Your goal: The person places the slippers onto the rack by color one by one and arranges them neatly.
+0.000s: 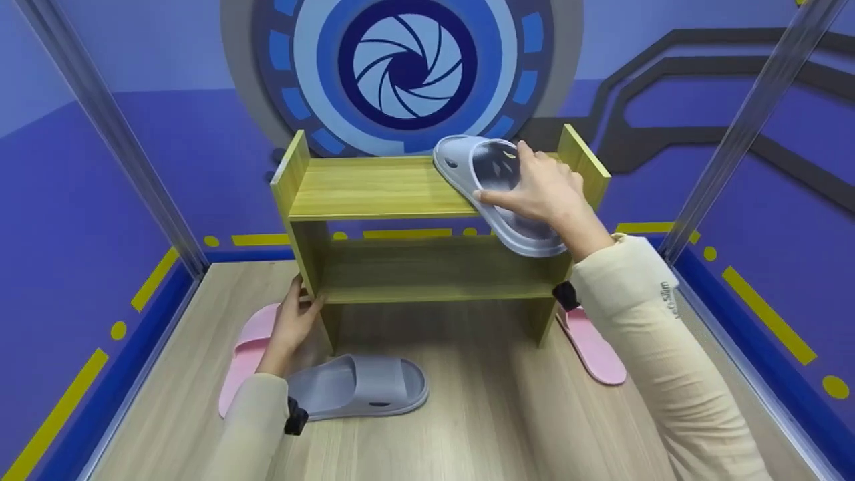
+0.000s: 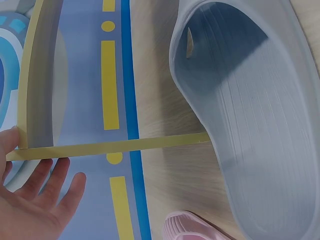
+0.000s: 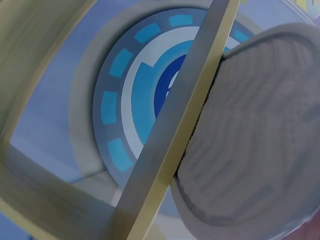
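A grey slipper (image 1: 528, 244) lies slantwise on the top board of a small wooden shoe rack (image 1: 374, 190), with its heel past the front edge. My right hand (image 1: 544, 184) grips it by the sides, thumb on the near rim and fingers across the opening. Its ridged sole (image 3: 245, 135) fills the right of the right wrist view, against the board; the right hand is mostly hidden there. My left hand (image 1: 292, 327) holds the rack's left side panel, with the thumb and fingers on opposite faces in the left wrist view. Another grey slipper (image 1: 381, 384) lies right of the left wrist.
One pink slipper (image 1: 248, 354) lies on the floor left of the rack, partly behind the left arm. Another pink slipper (image 1: 598, 351) is by the right leg. Blue patterned walls (image 1: 194, 147) with metal corner posts (image 1: 741, 127) enclose the wooden floor (image 1: 454, 434).
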`<state>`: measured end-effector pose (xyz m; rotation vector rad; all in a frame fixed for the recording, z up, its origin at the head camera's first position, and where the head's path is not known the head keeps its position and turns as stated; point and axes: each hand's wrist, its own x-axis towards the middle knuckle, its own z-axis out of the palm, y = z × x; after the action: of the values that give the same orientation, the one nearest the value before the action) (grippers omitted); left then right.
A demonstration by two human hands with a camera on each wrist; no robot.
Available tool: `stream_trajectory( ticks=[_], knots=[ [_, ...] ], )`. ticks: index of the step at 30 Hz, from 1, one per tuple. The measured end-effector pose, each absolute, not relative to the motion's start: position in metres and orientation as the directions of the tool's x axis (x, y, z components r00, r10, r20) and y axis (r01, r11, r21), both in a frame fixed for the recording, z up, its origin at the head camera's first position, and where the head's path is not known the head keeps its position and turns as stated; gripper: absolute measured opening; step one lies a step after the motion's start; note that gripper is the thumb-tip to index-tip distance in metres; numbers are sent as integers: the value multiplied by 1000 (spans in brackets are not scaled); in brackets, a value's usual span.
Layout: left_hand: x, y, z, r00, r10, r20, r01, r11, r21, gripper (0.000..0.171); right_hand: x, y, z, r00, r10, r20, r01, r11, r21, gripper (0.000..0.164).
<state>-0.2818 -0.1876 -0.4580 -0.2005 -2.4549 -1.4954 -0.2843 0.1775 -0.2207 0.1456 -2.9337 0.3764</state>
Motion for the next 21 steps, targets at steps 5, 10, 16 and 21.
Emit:
stream_trajectory(
  ticks=[5,10,16,21],
  knots=[
    [-282,-188,-458,-955,-23,297,254,458,852,54,-286,164,-224,-968,-12,250,-67,975,-211,106],
    [-283,-188,-459,-952,-24,304,261,455,851,54,-289,154,-225,-962,23,271,-34,979,-203,106],
    [-282,-188,-459,-955,-16,295,257,449,856,55,-293,145,-226,-960,73,270,17,978,-206,105],
    [-281,-188,-458,-955,-23,294,254,445,859,56,-297,140,-227,-953,98,286,43,980,-193,106]
  ],
)
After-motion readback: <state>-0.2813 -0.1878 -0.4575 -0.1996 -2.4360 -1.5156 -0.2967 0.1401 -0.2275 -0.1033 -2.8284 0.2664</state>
